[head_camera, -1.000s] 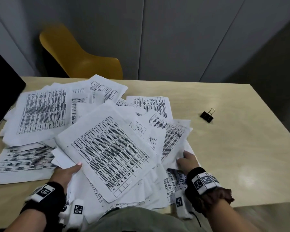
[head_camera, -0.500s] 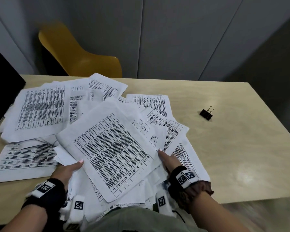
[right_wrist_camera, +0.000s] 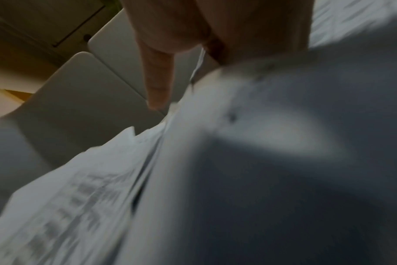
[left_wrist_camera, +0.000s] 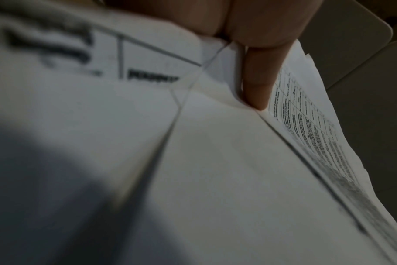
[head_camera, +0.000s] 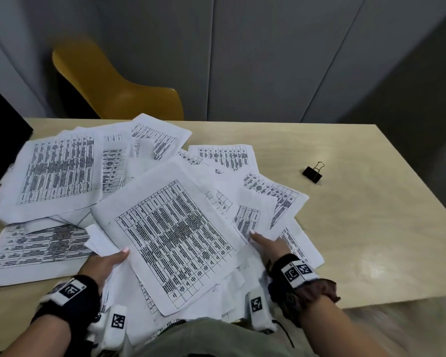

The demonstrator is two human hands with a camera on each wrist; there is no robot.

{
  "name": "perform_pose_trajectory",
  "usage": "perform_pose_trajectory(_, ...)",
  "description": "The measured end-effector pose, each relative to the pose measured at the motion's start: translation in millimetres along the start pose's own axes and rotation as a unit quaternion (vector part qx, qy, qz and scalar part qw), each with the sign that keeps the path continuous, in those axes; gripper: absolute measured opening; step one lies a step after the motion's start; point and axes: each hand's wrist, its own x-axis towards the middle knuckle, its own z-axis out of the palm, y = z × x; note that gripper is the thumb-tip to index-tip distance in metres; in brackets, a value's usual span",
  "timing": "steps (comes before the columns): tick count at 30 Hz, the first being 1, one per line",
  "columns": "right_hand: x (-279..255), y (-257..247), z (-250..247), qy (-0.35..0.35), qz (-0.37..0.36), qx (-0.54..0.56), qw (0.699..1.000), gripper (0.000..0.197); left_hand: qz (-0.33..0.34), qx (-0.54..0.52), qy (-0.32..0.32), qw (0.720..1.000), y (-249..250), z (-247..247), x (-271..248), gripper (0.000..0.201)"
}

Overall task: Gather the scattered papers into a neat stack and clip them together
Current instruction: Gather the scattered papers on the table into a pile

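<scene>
Printed white papers (head_camera: 170, 233) lie fanned across the left half of the wooden table (head_camera: 371, 228). My left hand (head_camera: 106, 261) holds the near-left edge of the top bundle, thumb on the sheets (left_wrist_camera: 256, 80) and fingers hidden beneath. My right hand (head_camera: 268, 244) grips the bundle's right side, its thumb (right_wrist_camera: 156, 86) lying over the papers and its other fingers hidden under them. A black binder clip (head_camera: 312, 173) sits alone on the table to the right, well away from both hands. More sheets (head_camera: 57, 173) spread out at the far left.
A yellow chair (head_camera: 119, 91) stands behind the table's far edge, in front of grey wall panels. A dark flat object (head_camera: 3, 140) rises at the left edge. Bare tabletop surrounds the clip on the right. The near table edge runs just below my wrists.
My right hand has slid left from the pile's right fringe in under the top bundle, uncovering a sheet on the right. The left hand has stayed put.
</scene>
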Motion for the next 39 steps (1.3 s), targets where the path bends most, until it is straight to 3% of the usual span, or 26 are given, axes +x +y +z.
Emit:
perform_pose_trajectory(6, -10.0, 1.8, 12.8, 0.038, -0.039, 0.005, 0.999, 0.041, 0.0, 0.009, 0.004, 1.0, 0.3, -0.6, -1.3, 0.014)
perform_pose_trajectory(9, -8.5, -2.4, -0.7, 0.09, -0.071, 0.011, 0.993, 0.034, -0.009, 0.009, 0.0, 1.0, -8.1, -5.6, 12.2, 0.035)
perform_pose_trajectory(11, -8.5, -7.1, -10.1, 0.117, -0.101, 0.015, 0.988, 0.028, -0.008, 0.01, -0.003, 1.0, -8.8, -7.3, 13.6, 0.038)
perform_pose_trajectory(20, -5.5, -28.2, -37.1, 0.222, -0.204, 0.073, 0.951, 0.019, 0.004, 0.036, 0.007, 0.999, -10.8, -5.5, 18.2, 0.034)
perform_pose_trajectory(26, -9.7, -55.1, -48.8, 0.271, -0.246, 0.182, 0.913, 0.007, 0.018, 0.038, 0.01, 0.999, -8.9, -4.5, 17.0, 0.032)
perform_pose_trajectory(29, -13.3, -72.3, -52.4, 0.277, -0.284, 0.238, 0.887, 0.029, 0.007, 0.032, 0.021, 0.999, -11.4, -6.4, 21.2, 0.04)
perform_pose_trajectory(34, -15.4, -87.3, -55.5, 0.304, -0.312, 0.31, 0.845, 0.036, 0.003, 0.03, 0.021, 0.999, -11.4, -6.2, 23.3, 0.042)
perform_pose_trajectory(39, -13.8, -85.8, -43.3, 0.297, -0.261, 0.354, 0.848, 0.032, 0.01, 0.041, 0.018, 0.999, -9.5, -5.6, 20.9, 0.036)
